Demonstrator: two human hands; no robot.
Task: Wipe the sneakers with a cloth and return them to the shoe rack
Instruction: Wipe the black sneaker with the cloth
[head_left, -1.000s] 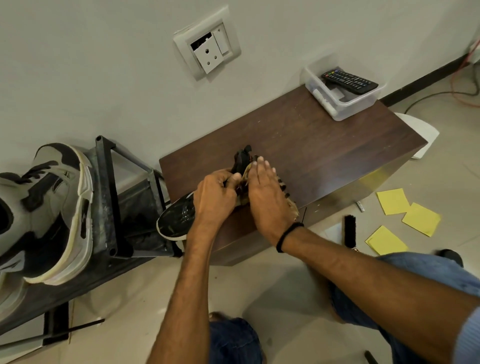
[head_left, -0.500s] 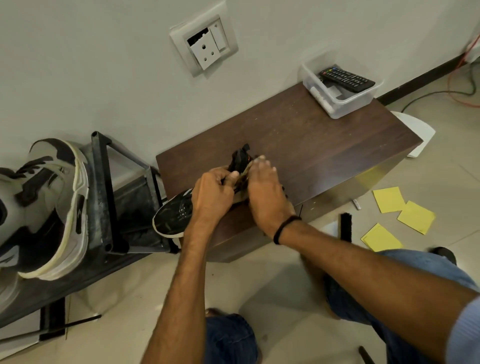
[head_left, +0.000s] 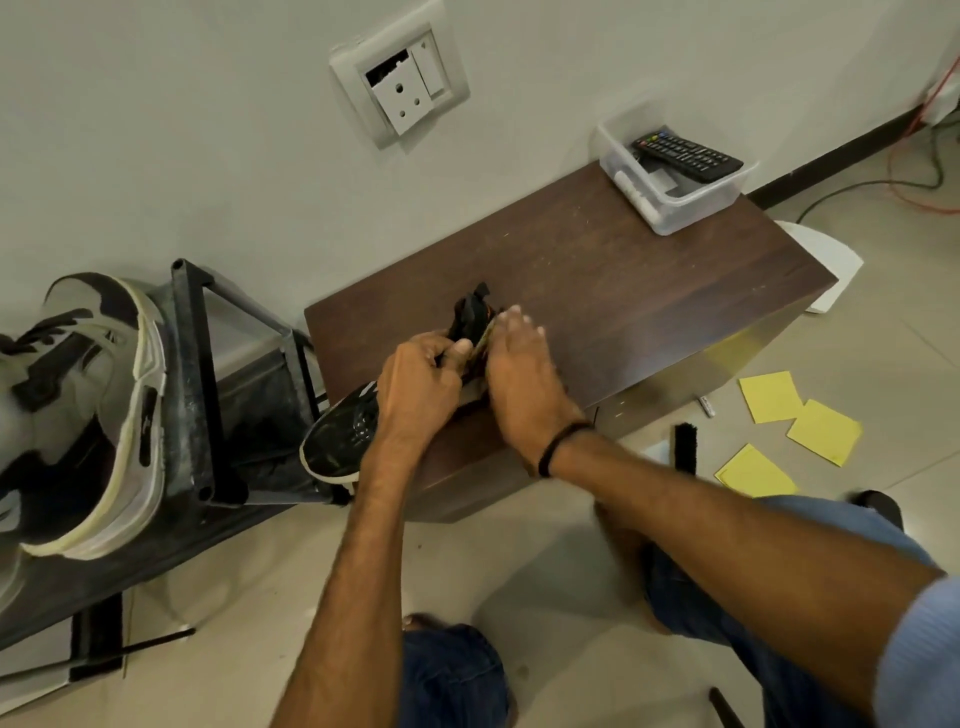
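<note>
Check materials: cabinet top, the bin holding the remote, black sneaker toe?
Cabinet top: dark wood-grain, probably laminate or veneer, matte with faint sheen. Bin: clear rigid plastic, contents show through its walls. Black sneaker: toe looks like knit or mesh textile, speckled, over a white rubbery sole edge.

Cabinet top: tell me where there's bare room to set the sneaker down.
The cabinet top is bare through its middle, between the black sneaker and the clear bin at the far right corner. The near left corner is crowded: left hand and right hand are on the sneaker there.
</note>
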